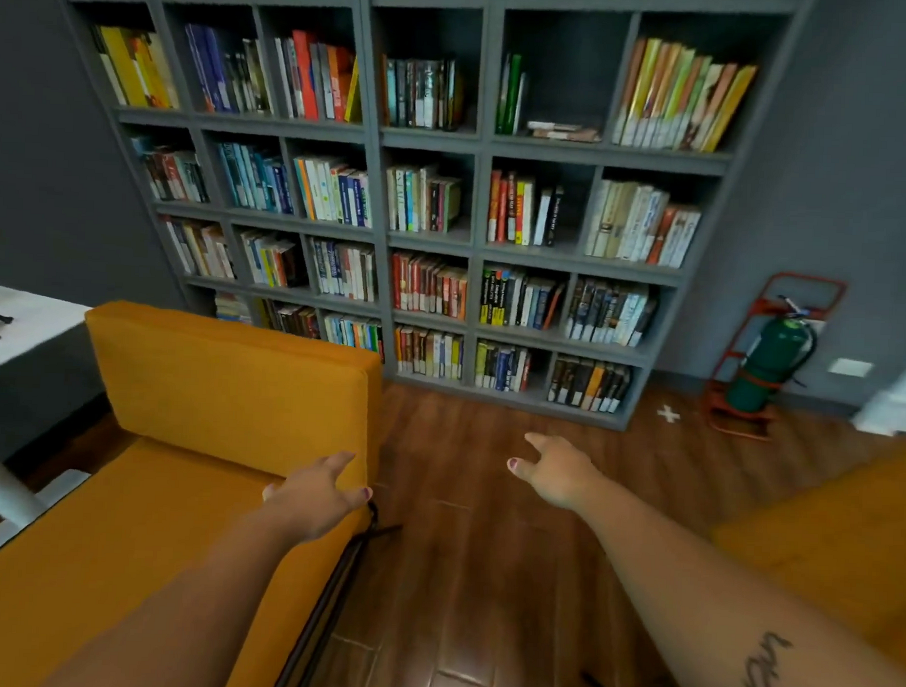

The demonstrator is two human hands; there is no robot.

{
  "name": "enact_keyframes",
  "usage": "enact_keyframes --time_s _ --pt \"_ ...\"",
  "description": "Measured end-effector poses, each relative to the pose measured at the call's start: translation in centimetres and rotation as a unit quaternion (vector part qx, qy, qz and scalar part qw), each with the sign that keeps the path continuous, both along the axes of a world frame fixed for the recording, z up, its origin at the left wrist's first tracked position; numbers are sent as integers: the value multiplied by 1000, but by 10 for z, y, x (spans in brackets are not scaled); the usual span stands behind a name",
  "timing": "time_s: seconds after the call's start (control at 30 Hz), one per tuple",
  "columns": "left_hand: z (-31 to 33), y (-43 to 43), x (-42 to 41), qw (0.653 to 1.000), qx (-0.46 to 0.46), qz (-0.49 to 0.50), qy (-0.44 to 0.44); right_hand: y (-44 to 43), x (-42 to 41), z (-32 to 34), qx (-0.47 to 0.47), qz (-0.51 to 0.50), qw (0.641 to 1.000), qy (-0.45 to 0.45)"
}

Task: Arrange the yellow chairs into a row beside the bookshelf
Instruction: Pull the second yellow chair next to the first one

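A yellow cushioned chair (223, 402) stands at the left, its backrest toward the grey bookshelf (479, 200) and its dark metal frame showing along the right side. My left hand (317, 498) lies flat on the seat's right edge near the backrest, fingers apart, gripping nothing. My right hand (557, 473) hovers open over the wooden floor, to the right of that chair. Part of a second yellow chair (834, 541) shows at the right edge of the view.
A white table (25, 323) with a dark object on it stands to the left of the chair. A green fire extinguisher (771, 362) in a red stand sits by the wall, right of the bookshelf. Bare wooden floor (484, 575) lies between the two chairs.
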State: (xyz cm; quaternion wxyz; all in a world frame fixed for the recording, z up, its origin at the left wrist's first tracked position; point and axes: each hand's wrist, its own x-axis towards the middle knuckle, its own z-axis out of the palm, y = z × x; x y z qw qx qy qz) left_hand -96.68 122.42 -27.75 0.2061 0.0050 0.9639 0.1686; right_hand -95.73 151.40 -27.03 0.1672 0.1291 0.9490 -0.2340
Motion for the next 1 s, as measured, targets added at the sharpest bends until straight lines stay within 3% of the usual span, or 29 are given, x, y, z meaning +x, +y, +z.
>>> enact_keyframes --time_s 0.5,1.0 --pt "-12 70 123 987 61 -146 29 37 217 3 -3 -161 986 29" --pt "22 205 267 959 90 -256 78 156 421 33 -17 -267 962 51"
